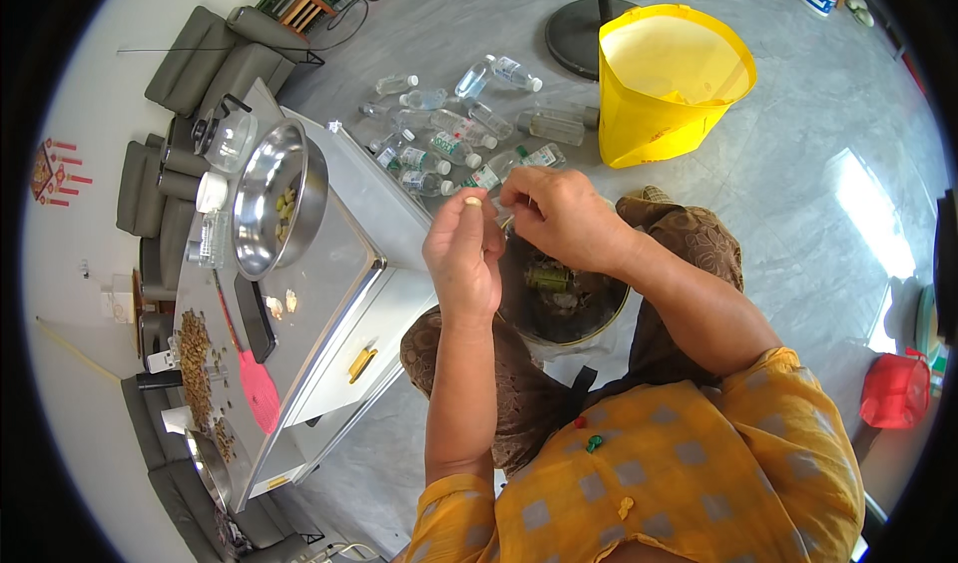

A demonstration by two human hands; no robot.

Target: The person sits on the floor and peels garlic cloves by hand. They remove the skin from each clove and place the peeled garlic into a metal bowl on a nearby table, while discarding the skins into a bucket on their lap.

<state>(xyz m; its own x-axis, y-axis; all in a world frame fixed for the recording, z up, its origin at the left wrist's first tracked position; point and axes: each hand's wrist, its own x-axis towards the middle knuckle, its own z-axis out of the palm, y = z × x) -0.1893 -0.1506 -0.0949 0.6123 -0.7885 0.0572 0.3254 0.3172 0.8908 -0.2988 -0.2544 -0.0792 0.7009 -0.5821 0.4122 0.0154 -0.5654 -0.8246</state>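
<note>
My left hand (pixel 465 256) is raised before me and grips something small between thumb and fingers; a pale, nut-like piece (pixel 473 201) shows at its fingertips. My right hand (pixel 561 215) is bent close beside it, thumb and fingers drawn together; whether they hold anything is hidden. Below both hands, between my knees, stands a round dark bin (pixel 516 305) with scraps and a green wrapper or can (pixel 548 278) in it. On the table to the left, a steel bowl (pixel 258 218) holds several green-yellow pieces (pixel 286 207).
The tabletop (pixel 329 263) also bears a glass pot (pixel 233 140), a black phone (pixel 254 320), a pink fly swatter (pixel 260 391) and a heap of small brown pieces (pixel 194 368). Plastic bottles (pixel 453 125) lie on the floor ahead, beside a yellow bag (pixel 651 121).
</note>
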